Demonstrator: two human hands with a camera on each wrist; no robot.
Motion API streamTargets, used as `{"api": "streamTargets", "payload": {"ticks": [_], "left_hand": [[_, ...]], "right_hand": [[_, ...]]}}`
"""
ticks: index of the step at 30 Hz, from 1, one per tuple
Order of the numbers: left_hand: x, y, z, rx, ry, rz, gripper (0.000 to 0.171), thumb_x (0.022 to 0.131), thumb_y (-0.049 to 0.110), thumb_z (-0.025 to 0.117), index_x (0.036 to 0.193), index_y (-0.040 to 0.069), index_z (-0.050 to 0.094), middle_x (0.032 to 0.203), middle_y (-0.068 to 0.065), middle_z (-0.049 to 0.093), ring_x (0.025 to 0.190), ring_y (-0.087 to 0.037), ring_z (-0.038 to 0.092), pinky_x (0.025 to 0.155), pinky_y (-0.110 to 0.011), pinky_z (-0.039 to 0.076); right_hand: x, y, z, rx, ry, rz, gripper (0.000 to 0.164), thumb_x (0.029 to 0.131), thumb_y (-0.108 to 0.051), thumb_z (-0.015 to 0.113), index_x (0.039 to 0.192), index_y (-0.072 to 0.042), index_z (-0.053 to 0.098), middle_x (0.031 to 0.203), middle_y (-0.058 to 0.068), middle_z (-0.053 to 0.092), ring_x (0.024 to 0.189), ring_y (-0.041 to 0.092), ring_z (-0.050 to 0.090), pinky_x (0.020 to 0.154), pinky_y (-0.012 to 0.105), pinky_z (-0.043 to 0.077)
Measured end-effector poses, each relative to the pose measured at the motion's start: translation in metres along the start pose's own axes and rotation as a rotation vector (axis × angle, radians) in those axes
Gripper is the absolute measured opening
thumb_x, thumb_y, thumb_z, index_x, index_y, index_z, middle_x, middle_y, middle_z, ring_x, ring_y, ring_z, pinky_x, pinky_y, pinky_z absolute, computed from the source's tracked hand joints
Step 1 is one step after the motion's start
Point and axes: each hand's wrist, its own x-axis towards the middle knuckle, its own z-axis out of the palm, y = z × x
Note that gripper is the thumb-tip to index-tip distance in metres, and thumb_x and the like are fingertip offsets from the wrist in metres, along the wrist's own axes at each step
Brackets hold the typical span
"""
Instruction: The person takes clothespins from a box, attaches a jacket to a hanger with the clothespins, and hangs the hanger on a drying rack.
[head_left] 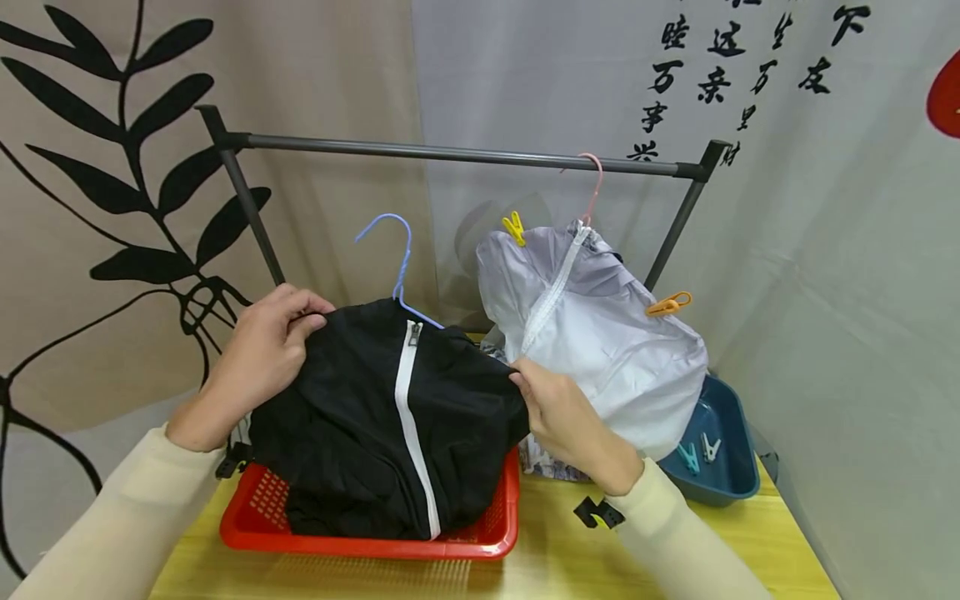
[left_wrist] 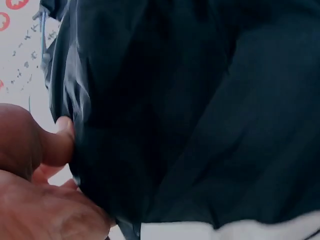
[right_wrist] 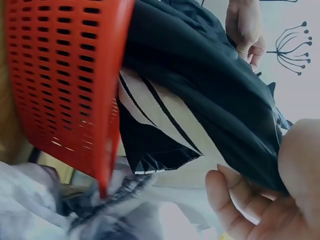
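A black jacket (head_left: 345,400) with a white front zipper (head_left: 408,408) is spread between both hands, its lower part over a red basket (head_left: 360,547). From its collar rises the hook of a blue hanger (head_left: 405,258); the rest of the hanger is mostly inside the jacket. My left hand (head_left: 266,358) pinches the jacket's shoulder at the left, thumb against the cloth in the left wrist view. At the opposite shoulder, my right hand (head_left: 566,412) pinches the black fabric. White stripes (right_wrist: 172,112) show along the sleeve in the right wrist view.
Behind stands a dark metal rack, its rail (head_left: 450,153) carrying a pale jacket (head_left: 592,333) on a pink hanger (head_left: 596,187). Yellow (head_left: 513,227) and orange (head_left: 669,304) clothespins are by that jacket. A blue bin (head_left: 720,492) with clothespins sits at right on the wooden table (head_left: 585,550).
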Motion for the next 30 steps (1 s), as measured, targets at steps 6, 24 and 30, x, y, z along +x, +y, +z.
{"api": "streamTargets", "payload": {"ticks": [6,24,30], "left_hand": [[0.004,0.024,0.003,-0.039,0.093,0.021,0.013,0.113,0.0,0.073,0.114,0.002,0.085,0.11,-0.018,0.076,0.084,-0.027,0.061,0.075,-0.019,0.039],[0.008,0.069,0.018,-0.077,0.178,0.2,0.015,0.105,-0.004,0.081,0.111,0.006,0.091,0.104,-0.011,0.078,0.076,-0.018,0.061,0.069,-0.015,0.04],[0.013,0.069,0.01,-0.1,0.197,0.245,0.018,0.103,0.001,0.084,0.114,0.012,0.093,0.104,-0.007,0.079,0.081,-0.016,0.063,0.072,-0.014,0.039]], "right_hand": [[0.011,-0.002,-0.015,-0.069,0.002,-0.009,0.014,0.11,0.004,0.072,0.104,-0.004,0.062,0.076,0.003,0.057,0.069,0.019,0.06,0.064,0.035,0.054],[0.022,-0.007,-0.035,-0.215,0.065,-0.004,0.024,0.114,0.0,0.064,0.094,-0.005,0.051,0.067,0.001,0.04,0.056,0.027,0.056,0.051,0.043,0.046],[0.02,-0.004,-0.041,-0.204,0.118,-0.021,0.024,0.12,-0.005,0.057,0.096,-0.003,0.054,0.065,0.003,0.043,0.056,0.028,0.06,0.052,0.045,0.048]]}}
